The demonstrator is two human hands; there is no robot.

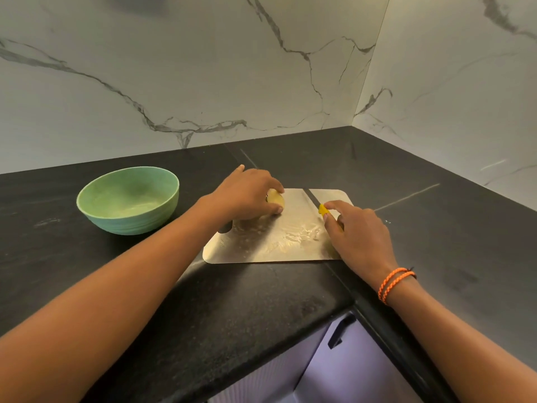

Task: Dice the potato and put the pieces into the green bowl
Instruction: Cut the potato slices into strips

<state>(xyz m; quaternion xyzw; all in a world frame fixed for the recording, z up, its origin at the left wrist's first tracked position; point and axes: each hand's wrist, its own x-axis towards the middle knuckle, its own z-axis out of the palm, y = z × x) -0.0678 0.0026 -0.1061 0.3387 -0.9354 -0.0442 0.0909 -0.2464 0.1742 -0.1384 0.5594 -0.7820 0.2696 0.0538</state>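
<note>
**A:** Two hands over a metal cutting board (270, 242) on a black counter (116, 286), that's pretty much the whole scene. The left hand (247, 194) is curled round the potato (276, 199), thumb on the near side, fingers over the top. It sits at the board's far left corner. Only a pale yellowish sliver pokes out past the fingers, so I can't say if it's whole, peeled or already cut.

**B:** And the knife?

**A:** The knife (315, 200) lies across the board toward its far right corner. The blade looks like a dark thin line running off to the far edge, and it's hard to tell apart from the board's shine. The handle is yellow, and mostly covered by the right hand (359, 231). Fingers are bent down onto it, the forefinger reaching along toward the blade end. Looks like a loose hold, but the palm hides whether it's really gripped or just touched.

**B:** Bowl?

**A:** The green bowl (128, 200) stands on the counter left of the board, clearly apart from it, nearer the far edge. I see no pieces in it, only a pale sheen on the bottom.

**B:** Anything else?

**A:** An orange braided band (395, 283) on the right wrist. The board has a hanging hole at its left edge, half under the left wrist, and smeary marks in the middle. Marble-look wall (261, 68) behind, and a cabinet front (334, 367) with a dark handle below the counter's near edge, cut off by the frame.
</note>
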